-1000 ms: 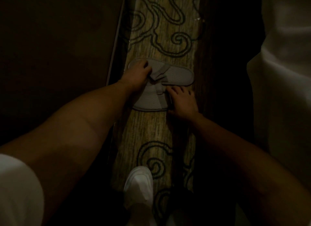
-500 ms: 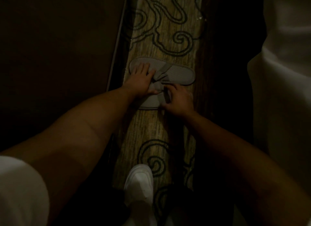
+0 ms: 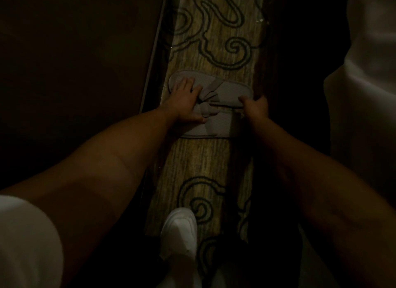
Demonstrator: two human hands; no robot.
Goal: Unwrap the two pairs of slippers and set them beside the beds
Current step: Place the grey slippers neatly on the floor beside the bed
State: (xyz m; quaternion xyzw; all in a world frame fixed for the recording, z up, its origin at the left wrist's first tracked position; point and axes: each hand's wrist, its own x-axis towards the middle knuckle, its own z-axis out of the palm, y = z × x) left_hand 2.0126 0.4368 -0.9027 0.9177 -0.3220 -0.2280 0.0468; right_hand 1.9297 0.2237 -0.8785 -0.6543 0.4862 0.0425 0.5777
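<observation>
Two grey slippers lie side by side on the patterned carpet, both lying crosswise. The far slipper (image 3: 233, 91) reaches right; the near slipper (image 3: 216, 126) lies just below it. My left hand (image 3: 186, 101) rests flat with spread fingers on the left ends of both, beside their straps. My right hand (image 3: 256, 108) grips the right end of the far slipper with curled fingers. No wrapping shows in this dim view.
A strip of brown carpet (image 3: 205, 161) with dark swirls runs between a dark bed base (image 3: 75, 73) on the left and white bedding (image 3: 364, 94) on the right. My white shoe (image 3: 180, 229) stands on the carpet near the bottom.
My right hand moved from the slippers' middle to the right end of the far slipper and gripped it. My left hand stayed on the left ends, fingers spreading a little.
</observation>
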